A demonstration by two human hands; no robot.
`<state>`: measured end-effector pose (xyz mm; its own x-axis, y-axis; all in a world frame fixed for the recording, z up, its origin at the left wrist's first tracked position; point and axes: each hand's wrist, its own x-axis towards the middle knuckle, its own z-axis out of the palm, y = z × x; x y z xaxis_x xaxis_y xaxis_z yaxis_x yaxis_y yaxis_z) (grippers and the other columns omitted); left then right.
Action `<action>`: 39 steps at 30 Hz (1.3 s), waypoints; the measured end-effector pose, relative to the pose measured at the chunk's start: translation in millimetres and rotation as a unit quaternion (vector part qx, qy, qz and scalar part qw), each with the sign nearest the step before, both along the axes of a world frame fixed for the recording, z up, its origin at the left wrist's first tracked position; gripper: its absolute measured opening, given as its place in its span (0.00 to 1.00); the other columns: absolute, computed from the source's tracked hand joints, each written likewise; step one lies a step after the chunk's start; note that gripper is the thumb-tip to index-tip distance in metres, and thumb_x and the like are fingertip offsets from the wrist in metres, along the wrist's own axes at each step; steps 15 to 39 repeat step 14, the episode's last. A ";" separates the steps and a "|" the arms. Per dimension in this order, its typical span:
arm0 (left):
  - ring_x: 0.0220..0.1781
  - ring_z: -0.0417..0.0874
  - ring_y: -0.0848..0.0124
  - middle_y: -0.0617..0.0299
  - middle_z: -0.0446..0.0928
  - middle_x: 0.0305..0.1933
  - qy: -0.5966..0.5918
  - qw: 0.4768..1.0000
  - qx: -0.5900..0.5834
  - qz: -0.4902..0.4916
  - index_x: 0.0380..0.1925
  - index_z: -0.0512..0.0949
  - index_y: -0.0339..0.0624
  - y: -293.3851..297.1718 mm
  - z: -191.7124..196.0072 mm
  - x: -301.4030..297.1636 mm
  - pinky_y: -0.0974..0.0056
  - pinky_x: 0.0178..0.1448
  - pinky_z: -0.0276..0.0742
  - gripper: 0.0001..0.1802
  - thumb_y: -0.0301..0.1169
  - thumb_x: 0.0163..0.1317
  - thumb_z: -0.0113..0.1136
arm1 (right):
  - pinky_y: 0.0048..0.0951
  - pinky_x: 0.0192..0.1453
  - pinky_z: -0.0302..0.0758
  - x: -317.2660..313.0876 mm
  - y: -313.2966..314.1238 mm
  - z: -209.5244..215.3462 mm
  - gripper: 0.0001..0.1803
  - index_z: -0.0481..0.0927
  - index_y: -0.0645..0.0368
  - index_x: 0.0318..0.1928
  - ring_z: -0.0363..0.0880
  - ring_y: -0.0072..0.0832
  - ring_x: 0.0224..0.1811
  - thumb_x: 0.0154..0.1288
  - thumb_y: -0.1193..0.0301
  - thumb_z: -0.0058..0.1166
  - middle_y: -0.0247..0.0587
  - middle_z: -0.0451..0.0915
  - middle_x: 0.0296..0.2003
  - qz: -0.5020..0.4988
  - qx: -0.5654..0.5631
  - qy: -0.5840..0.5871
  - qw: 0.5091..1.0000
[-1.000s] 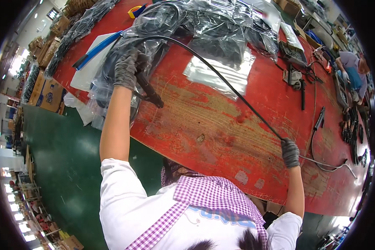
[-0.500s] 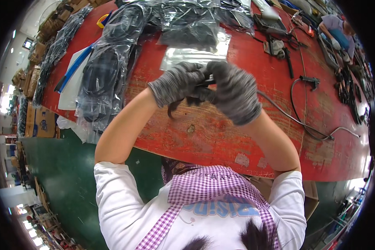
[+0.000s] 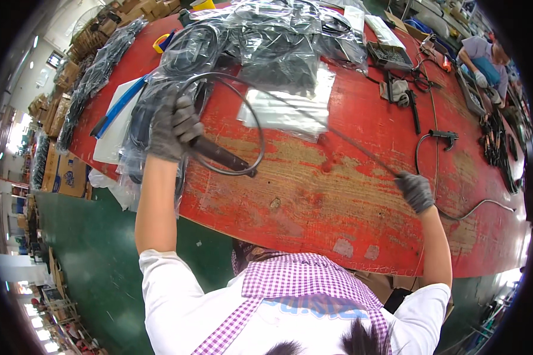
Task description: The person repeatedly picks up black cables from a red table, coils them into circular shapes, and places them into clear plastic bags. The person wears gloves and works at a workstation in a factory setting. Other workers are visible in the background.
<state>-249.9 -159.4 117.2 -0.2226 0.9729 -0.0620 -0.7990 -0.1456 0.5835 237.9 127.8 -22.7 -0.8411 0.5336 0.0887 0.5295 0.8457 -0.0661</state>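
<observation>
My left hand (image 3: 173,127), in a grey knit glove, is closed around a black cable (image 3: 262,133) and a dark handle-like piece (image 3: 224,156) at its end. The cable makes a loop beside this hand, then runs as a taut slanting line to the right. My right hand (image 3: 416,193), also gloved, is closed on the cable at the right side of the red table (image 3: 314,207). Under the cable's span lies a stack of clear plastic bags (image 3: 296,112). Bagged coils of black cable (image 3: 192,50) lie beyond and beside my left hand.
A blue strip (image 3: 119,106) on a white sheet and a yellow tape roll (image 3: 160,43) lie at the left. At the right are a parts tray (image 3: 391,56), a black pistol-grip tool (image 3: 445,137) with a cord, and black cables (image 3: 497,148). Another person (image 3: 485,59) works at far right.
My hands, together over the table's middle before, have spread apart. The left went left with the dark piece, the right went right, and the cable now stretches between them.
</observation>
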 end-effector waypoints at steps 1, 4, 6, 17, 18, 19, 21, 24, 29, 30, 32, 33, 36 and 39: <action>0.05 0.52 0.82 0.77 0.53 0.07 0.069 0.995 -0.064 0.025 0.19 0.66 0.49 13.6 5.4 12.9 0.74 0.09 0.49 0.19 0.47 0.64 0.45 | 0.35 0.24 0.69 -26.5 -27.7 24.4 0.11 0.75 0.48 0.28 0.73 0.36 0.20 0.57 0.56 0.50 0.39 0.73 0.15 0.071 -0.007 0.029 0.997; 0.07 0.61 0.77 0.72 0.62 0.09 0.272 0.931 -0.232 0.079 0.23 0.70 0.45 47.2 22.2 63.8 0.70 0.12 0.60 0.19 0.47 0.63 0.47 | 0.31 0.23 0.67 -107.8 -97.2 122.3 0.14 0.73 0.49 0.27 0.71 0.30 0.20 0.53 0.53 0.54 0.33 0.72 0.18 0.256 0.048 0.126 0.957; 0.07 0.64 0.74 0.69 0.67 0.12 0.391 0.869 -0.293 0.071 0.23 0.69 0.46 65.7 28.3 105.3 0.68 0.13 0.65 0.18 0.48 0.63 0.49 | 0.30 0.25 0.67 -146.2 -115.3 151.8 0.15 0.73 0.49 0.26 0.72 0.28 0.22 0.52 0.52 0.54 0.31 0.73 0.22 0.257 0.166 0.242 0.921; 0.16 0.74 0.73 0.66 0.71 0.15 0.147 0.936 -0.081 -0.309 0.37 0.74 0.40 80.3 5.6 80.3 0.73 0.26 0.73 0.24 0.50 0.65 0.40 | 0.39 0.46 0.70 -206.7 -66.1 128.6 0.24 0.69 0.52 0.52 0.77 0.36 0.37 0.56 0.55 0.51 0.40 0.74 0.28 -0.008 -0.095 0.139 0.986; 0.16 0.74 0.73 0.66 0.71 0.15 0.147 0.936 -0.081 -0.309 0.37 0.74 0.40 80.3 5.6 80.3 0.73 0.26 0.73 0.24 0.50 0.65 0.40 | 0.39 0.46 0.70 -206.7 -66.1 128.6 0.24 0.69 0.52 0.52 0.77 0.36 0.37 0.56 0.55 0.51 0.40 0.74 0.28 -0.008 -0.095 0.139 0.986; 0.16 0.74 0.73 0.66 0.71 0.15 0.147 0.936 -0.081 -0.309 0.37 0.74 0.40 80.3 5.6 80.3 0.73 0.26 0.73 0.24 0.50 0.65 0.40 | 0.39 0.46 0.70 -206.7 -66.1 128.6 0.24 0.69 0.52 0.52 0.77 0.36 0.37 0.56 0.55 0.51 0.40 0.74 0.28 -0.008 -0.095 0.139 0.986; 0.16 0.74 0.73 0.66 0.71 0.15 0.147 0.936 -0.081 -0.309 0.37 0.74 0.40 80.3 5.6 80.3 0.73 0.26 0.73 0.24 0.50 0.65 0.40 | 0.39 0.46 0.70 -206.7 -66.1 128.6 0.24 0.69 0.52 0.52 0.77 0.36 0.37 0.56 0.55 0.51 0.40 0.74 0.28 -0.008 -0.095 0.139 0.986; 0.16 0.74 0.73 0.66 0.71 0.15 0.147 0.936 -0.081 -0.309 0.37 0.74 0.40 80.3 5.6 80.3 0.73 0.26 0.73 0.24 0.50 0.65 0.40 | 0.39 0.46 0.70 -206.7 -66.1 128.6 0.24 0.69 0.52 0.52 0.77 0.36 0.37 0.56 0.55 0.51 0.40 0.74 0.28 -0.008 -0.095 0.139 0.986; 0.16 0.74 0.73 0.66 0.71 0.15 0.147 0.936 -0.081 -0.309 0.37 0.74 0.40 80.3 5.6 80.3 0.73 0.26 0.73 0.24 0.50 0.65 0.40 | 0.39 0.46 0.70 -206.7 -66.1 128.6 0.24 0.69 0.52 0.52 0.77 0.36 0.37 0.56 0.55 0.51 0.40 0.74 0.28 -0.008 -0.095 0.139 0.986; 0.16 0.74 0.73 0.66 0.71 0.15 0.147 0.936 -0.081 -0.309 0.37 0.74 0.40 80.3 5.6 80.3 0.73 0.26 0.73 0.24 0.50 0.65 0.40 | 0.39 0.46 0.70 -206.7 -66.1 128.6 0.24 0.69 0.52 0.52 0.77 0.36 0.37 0.56 0.55 0.51 0.40 0.74 0.28 -0.008 -0.095 0.139 0.986; 0.16 0.74 0.73 0.66 0.71 0.15 0.147 0.936 -0.081 -0.309 0.37 0.74 0.40 80.3 5.6 80.3 0.73 0.26 0.73 0.24 0.50 0.65 0.40 | 0.39 0.46 0.70 -206.7 -66.1 128.6 0.24 0.69 0.52 0.52 0.77 0.36 0.37 0.56 0.55 0.51 0.40 0.74 0.28 -0.008 -0.095 0.139 0.986; 0.16 0.74 0.73 0.66 0.71 0.15 0.147 0.936 -0.081 -0.309 0.37 0.74 0.40 80.3 5.6 80.3 0.73 0.26 0.73 0.24 0.50 0.65 0.40 | 0.39 0.46 0.70 -206.7 -66.1 128.6 0.24 0.69 0.52 0.52 0.77 0.36 0.37 0.56 0.55 0.51 0.40 0.74 0.28 -0.008 -0.095 0.139 0.986; 0.16 0.74 0.73 0.66 0.71 0.15 0.147 0.936 -0.081 -0.309 0.37 0.74 0.40 80.3 5.6 80.3 0.73 0.26 0.73 0.24 0.50 0.65 0.40 | 0.39 0.46 0.70 -206.7 -66.1 128.6 0.24 0.69 0.52 0.52 0.77 0.36 0.37 0.56 0.55 0.51 0.40 0.74 0.28 -0.008 -0.095 0.139 0.986; 0.16 0.74 0.73 0.66 0.71 0.15 0.147 0.936 -0.081 -0.309 0.37 0.74 0.40 80.3 5.6 80.3 0.73 0.26 0.73 0.24 0.50 0.65 0.40 | 0.39 0.46 0.70 -206.7 -66.1 128.6 0.24 0.69 0.52 0.52 0.77 0.36 0.37 0.56 0.55 0.51 0.40 0.74 0.28 -0.008 -0.095 0.139 0.986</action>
